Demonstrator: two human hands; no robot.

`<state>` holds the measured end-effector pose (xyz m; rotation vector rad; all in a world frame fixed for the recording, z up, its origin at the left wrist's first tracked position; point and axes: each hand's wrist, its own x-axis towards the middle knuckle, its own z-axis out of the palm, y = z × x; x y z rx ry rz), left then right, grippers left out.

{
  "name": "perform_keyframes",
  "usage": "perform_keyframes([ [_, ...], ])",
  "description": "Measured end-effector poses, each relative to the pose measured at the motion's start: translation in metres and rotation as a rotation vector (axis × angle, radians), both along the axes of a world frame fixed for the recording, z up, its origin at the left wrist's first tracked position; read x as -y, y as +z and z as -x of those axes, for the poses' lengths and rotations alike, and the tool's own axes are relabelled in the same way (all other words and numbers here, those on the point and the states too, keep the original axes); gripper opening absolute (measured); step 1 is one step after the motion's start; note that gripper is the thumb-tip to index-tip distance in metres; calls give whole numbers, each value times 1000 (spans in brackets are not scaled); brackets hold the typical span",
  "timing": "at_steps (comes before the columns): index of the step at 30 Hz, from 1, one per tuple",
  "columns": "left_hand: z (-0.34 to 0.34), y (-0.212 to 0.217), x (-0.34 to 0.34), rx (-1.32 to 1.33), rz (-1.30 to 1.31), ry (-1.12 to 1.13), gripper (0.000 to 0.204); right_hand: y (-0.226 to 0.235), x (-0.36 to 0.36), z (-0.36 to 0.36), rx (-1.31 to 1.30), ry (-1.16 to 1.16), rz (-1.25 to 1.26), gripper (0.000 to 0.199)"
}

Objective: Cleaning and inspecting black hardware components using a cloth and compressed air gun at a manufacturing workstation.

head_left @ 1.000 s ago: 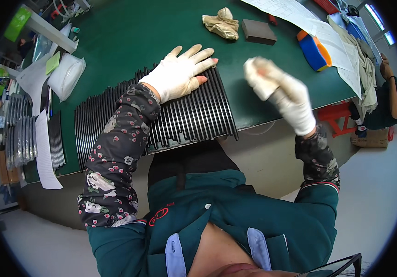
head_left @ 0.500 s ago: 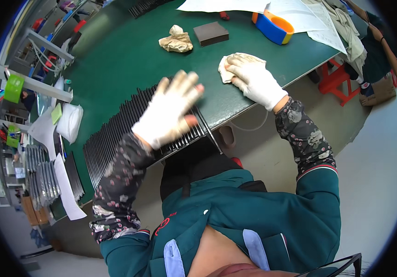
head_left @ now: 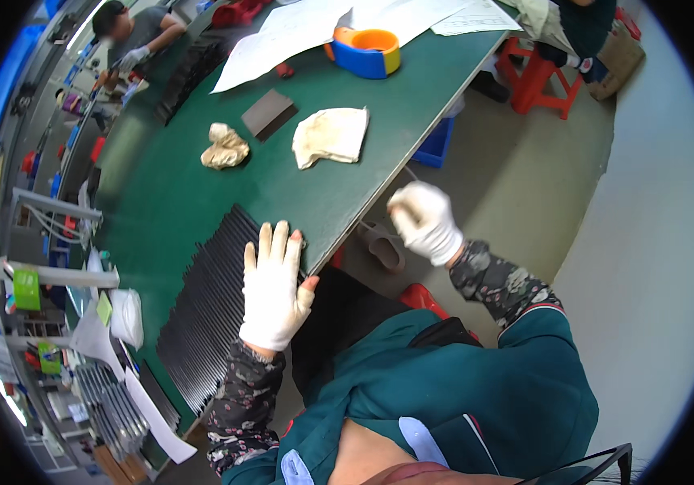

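The left grip (head_left: 270,303), covered in white knit glove fabric, is laid flat and open over the end of the row of rods (head_left: 201,315), its fingers straight and slightly parted. The rods are slim, black and smooth, with a dull sheen; they are packed side by side to the left of that grip, their ends forming a jagged edge. The right grip (head_left: 426,220), gloved likewise, is held off the tabletop (head_left: 331,202), just past its edge, with fingers curled inward; it is blurred, and whether it is fully closed or anything is pinched in it cannot be told. Both wrists are met by dark floral sleeves (head_left: 499,279) of thin cloth.

Beyond the left grip, a stained white cloth (head_left: 332,136) is spread nearly flat, its edges uneven. Farther left, a yellowish rag (head_left: 224,147) is bunched into a lump, and near it a flat-faced dark brown block (head_left: 269,115) is set down. Farther from both grips, a glossy ring (head_left: 367,52) in blue, orange and yellow is stood beside thin white papers (head_left: 282,36). Below the tabletop's edge, beyond the right grip, a blue plastic bin (head_left: 436,144) is partly seen.
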<state>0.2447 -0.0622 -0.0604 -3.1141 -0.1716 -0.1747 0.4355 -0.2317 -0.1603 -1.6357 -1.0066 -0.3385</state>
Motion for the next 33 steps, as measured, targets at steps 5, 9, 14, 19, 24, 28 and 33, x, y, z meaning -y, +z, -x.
perform_keyframes([
  [5,6,3,3,13,28,-12,68,-95,-44,18,-991,146,199,34],
  [9,25,9,18,101,100,-50,75,-92,-104,-28,-1171,73,250,40],
  [14,68,7,28,193,108,94,72,-113,-129,-77,-1496,6,-309,41],
  [19,102,0,26,276,122,213,68,-150,-108,-78,-1787,-75,-830,44],
  [24,106,-6,22,356,130,200,64,-173,-46,-90,-1422,-213,-391,45],
  [28,97,-2,27,356,176,97,58,-110,8,-87,-1141,-245,-245,43],
  [33,92,-5,38,414,226,14,59,-53,18,-91,-1394,-429,-671,32],
])
